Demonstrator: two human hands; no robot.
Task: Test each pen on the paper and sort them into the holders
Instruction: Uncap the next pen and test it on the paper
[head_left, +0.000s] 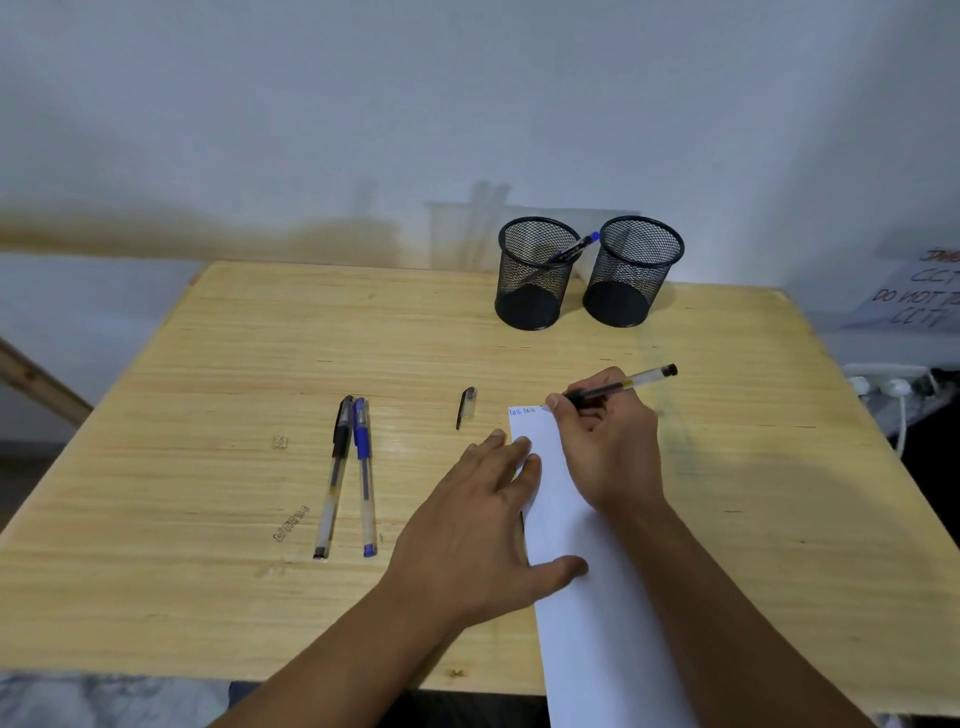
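Right hand (608, 441) pinching the uncapped black pen (618, 387), nib at the top edge of the paper (582, 545), just right of some blue writing there. Left hand (478, 525) flat, fingers spread, pressing the paper's left edge; it grips nothing.

Left to right across the table (208, 364):
- Capped black pen (332, 478) and capped blue pen (363, 478), side by side, touching near the caps. Apparently untested. A careless reach could roll one off the near edge.
- Loose cap (466, 408), alone, just beyond my left fingertips. A sweep of that hand could knock it away, leaving this pen uncapped.
- Paper: narrow, overhanging the near edge. If I lift my left palm, the stroke may drag it.
- Left holder (535, 275) has one blue pen (574, 248) leaning in it; right holder (634, 273) looks empty. They nearly touch, so dropping this pen in the wrong one is easy.
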